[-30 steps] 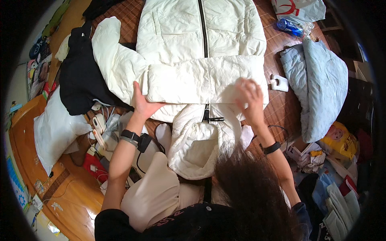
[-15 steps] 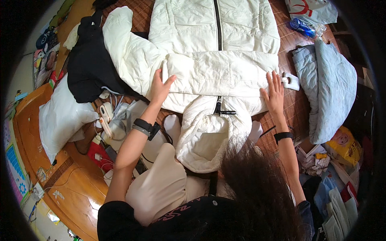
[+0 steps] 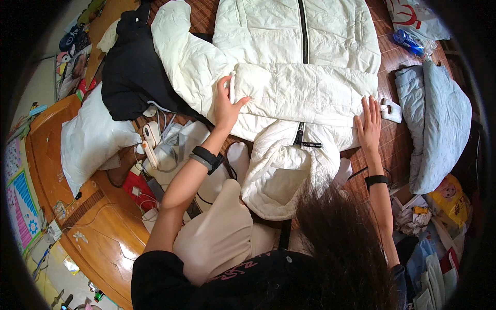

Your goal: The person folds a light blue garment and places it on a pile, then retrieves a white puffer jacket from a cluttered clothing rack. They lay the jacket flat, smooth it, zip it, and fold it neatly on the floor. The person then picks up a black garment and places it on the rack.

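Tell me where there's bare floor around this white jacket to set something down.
Bare wood floor shows between the white puffer jacket and the pale blue jacket. Left of the left hand, the black garment and cables crowd it.

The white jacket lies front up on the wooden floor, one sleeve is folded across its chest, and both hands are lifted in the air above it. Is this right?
Not quite. In the head view both hands rest flat on the white jacket: the left hand on the folded sleeve, the right hand at its other end. The rest is right.
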Motion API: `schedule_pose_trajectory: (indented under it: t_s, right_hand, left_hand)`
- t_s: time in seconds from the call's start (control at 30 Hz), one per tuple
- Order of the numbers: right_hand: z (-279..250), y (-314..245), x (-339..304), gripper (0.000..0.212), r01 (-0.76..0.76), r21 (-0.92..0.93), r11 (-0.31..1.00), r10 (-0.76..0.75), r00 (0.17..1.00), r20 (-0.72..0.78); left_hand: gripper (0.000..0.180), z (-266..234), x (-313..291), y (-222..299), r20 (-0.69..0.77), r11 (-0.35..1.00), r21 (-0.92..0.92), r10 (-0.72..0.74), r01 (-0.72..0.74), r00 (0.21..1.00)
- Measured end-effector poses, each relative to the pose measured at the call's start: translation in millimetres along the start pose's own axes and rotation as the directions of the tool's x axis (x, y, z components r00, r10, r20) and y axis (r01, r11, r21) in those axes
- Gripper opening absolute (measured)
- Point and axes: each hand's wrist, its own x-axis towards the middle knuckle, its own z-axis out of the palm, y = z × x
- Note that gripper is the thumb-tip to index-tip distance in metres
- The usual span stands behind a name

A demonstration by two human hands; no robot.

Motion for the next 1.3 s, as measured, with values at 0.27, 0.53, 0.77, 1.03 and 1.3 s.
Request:
schedule_pose_trajectory:
  t_s: [0.27, 0.53, 0.77, 1.03, 1.3]
  right_hand:
    - [-4.1, -51.2, 7.3, 0.074, -0.010, -0.019, 1.000, 0.010, 1.000, -0.002]
    - [9.4, -71.3, 8.6, 0.070, 0.045, -0.064, 0.997, -0.032, 0.982, 0.188]
    - [6.8, -74.2, 8.7, 0.070, 0.047, -0.068, 0.997, -0.034, 0.983, 0.180]
    - [-18.2, -117.8, -1.9, 0.043, 0.208, 0.463, 0.861, -0.317, 0.933, 0.169]
    - [-16.5, -143.0, -3.8, 0.035, -0.138, 0.598, 0.790, -0.241, 0.826, 0.510]
  left_hand:
    - [0.107, -1.3, 0.4, 15.4, 0.081, 0.956, 0.286, 0.043, -0.064, 0.996]
    - [0.085, -45.4, 8.3, 29.8, -0.059, 0.577, 0.790, 0.407, -0.206, 0.912]
    - [0.073, -145.9, 79.2, -23.2, -0.373, 0.796, -0.563, -0.486, 0.223, 0.791]
    - [0.081, -155.1, 89.9, -2.1, 0.090, 0.686, -0.570, -0.496, 0.453, 0.864]
    - [0.060, -96.7, 60.4, 34.1, -0.556, 0.985, 0.163, 0.131, -0.046, 0.821]
